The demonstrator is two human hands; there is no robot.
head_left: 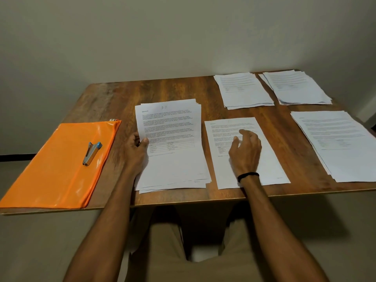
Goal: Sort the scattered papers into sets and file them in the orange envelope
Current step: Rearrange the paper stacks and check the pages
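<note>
At middle stack: your left hand is gripping its left edge.
Over nearby sheet: your right hand is hovering, relaxed.

A plain room, home or office unclear: bare beige wall behind a wooden table.

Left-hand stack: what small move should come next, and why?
Probably the right hand crosses to the stack and lifts its top sheet. The left hand grips that stack's left edge, thumb on top, while the right hand hovers relaxed over the lone sheet beside it, holding nothing.
</note>
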